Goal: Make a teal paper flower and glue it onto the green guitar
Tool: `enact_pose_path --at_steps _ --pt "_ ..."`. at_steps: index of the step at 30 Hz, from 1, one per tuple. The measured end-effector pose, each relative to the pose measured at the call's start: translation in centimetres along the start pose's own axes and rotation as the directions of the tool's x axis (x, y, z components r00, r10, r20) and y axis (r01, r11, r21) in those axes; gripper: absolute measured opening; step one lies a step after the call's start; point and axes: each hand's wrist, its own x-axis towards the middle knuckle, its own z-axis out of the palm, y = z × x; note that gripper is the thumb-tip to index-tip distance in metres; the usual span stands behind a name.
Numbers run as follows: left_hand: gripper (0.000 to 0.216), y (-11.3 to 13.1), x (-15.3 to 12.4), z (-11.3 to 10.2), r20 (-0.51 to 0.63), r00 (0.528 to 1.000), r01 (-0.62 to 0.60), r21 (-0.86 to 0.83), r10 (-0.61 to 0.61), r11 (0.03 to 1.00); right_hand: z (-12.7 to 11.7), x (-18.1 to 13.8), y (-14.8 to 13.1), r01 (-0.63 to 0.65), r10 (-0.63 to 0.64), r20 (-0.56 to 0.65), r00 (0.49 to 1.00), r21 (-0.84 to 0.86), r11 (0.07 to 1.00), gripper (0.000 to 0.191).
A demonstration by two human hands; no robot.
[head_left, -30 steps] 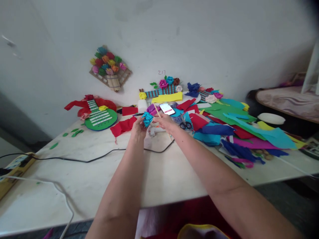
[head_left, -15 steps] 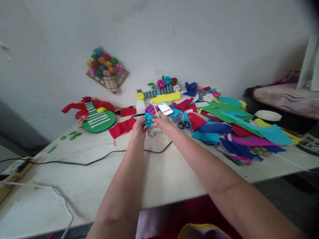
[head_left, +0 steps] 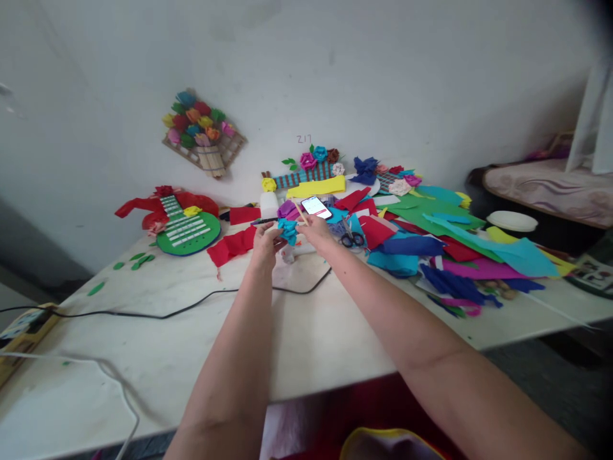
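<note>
Head view: left hand (head_left: 265,244) pinches crumpled blue paper (head_left: 288,232) above the table (head_left: 330,345); right hand (head_left: 315,232), closed round a stick (head_left: 301,211), meets its edge. The stick's lower end, visible earlier, no longer shows.

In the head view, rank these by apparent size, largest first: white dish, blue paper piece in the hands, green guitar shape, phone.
1. Green guitar shape
2. White dish
3. Phone and blue paper piece: too alike in size to rank.

The blue paper piece (head_left: 288,232) now shows a different outline than before.
</note>
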Motion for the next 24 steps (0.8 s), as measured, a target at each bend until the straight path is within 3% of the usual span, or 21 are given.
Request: enact_pose_path --at_steps 11,16,20,24 --pt "0.047 0.8 -0.9 -0.2 0.192 0.976 0.079 0.149 -0.107 0.986 -0.6 0.0 0.0 0.062 -0.061 0.009 0.998 -0.069 0.996 0.028" --pt "0.044 0.6 -0.7 -0.5 0.25 0.959 0.078 0.217 -0.133 0.973 -0.6 0.2 0.2 0.11 -0.108 0.078 0.991 -0.022 0.994 0.023" --pt "0.034 0.4 -0.5 -0.6 0.232 0.966 0.083 0.144 -0.115 0.986 -0.9 0.1 0.1 0.129 -0.129 0.003 0.992 -0.025 0.991 0.021" --pt "0.031 0.3 -0.3 -0.5 0.198 0.978 0.07 -0.008 -0.067 0.998 -1.2 0.1 0.1 0.047 -0.047 -0.044 0.998 -0.011 0.999 0.025"
